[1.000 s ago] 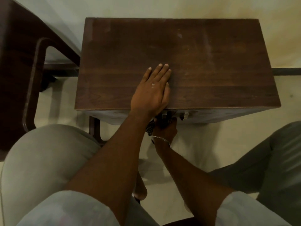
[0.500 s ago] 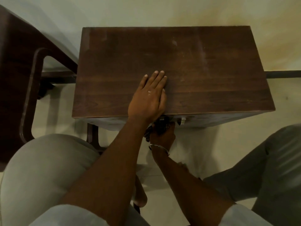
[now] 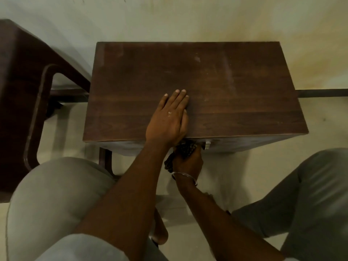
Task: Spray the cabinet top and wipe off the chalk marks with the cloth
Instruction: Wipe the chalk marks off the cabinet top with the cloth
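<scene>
Left hand lies flat, fingers spread, on the cabinet top; right hand, at 6 o'clock, has its grip closed around the cloth. Wiping seems nearly done; next, faint chalk marks at 1 o'clock need another pass.

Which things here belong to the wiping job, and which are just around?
Job: cabinet top with faint pale smears; dark cloth bunched in the right hand at the front edge; left hand flat on the top.
Not part of it: dark chair at left; bracelet.

You are in a room of a home, it seems. A small brown wood cabinet stands against a plain pale wall, with a dark wooden chair beside it on the pale floor.
</scene>
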### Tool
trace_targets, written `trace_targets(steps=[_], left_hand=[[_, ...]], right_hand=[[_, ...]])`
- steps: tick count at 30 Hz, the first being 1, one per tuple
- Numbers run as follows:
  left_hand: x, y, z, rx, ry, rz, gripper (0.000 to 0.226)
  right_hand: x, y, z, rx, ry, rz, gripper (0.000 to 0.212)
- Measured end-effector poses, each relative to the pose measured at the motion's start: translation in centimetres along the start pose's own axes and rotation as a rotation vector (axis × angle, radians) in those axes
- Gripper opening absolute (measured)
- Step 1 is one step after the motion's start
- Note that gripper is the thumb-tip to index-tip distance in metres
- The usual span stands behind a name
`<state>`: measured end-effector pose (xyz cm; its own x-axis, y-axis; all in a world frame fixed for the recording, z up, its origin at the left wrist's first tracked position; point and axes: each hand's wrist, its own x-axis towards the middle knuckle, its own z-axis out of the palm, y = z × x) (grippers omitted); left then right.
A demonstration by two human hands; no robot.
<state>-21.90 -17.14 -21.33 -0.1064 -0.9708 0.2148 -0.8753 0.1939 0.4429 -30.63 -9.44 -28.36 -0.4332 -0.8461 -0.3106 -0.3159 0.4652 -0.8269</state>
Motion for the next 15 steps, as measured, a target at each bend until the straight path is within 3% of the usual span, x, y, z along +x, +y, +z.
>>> trace_targets(steps=[4, 15], left_hand=[[0.0, -0.1, 0.2, 0.007, 0.009, 0.005, 0.053], [0.0, -0.1, 0.1, 0.010, 0.011, 0.000, 0.053]], right_hand=[[-0.2, 0.3, 1.5, 0.056, 0.024, 0.012, 0.038], [-0.2, 0.3, 0.5, 0.019, 0.014, 0.024, 0.028]])
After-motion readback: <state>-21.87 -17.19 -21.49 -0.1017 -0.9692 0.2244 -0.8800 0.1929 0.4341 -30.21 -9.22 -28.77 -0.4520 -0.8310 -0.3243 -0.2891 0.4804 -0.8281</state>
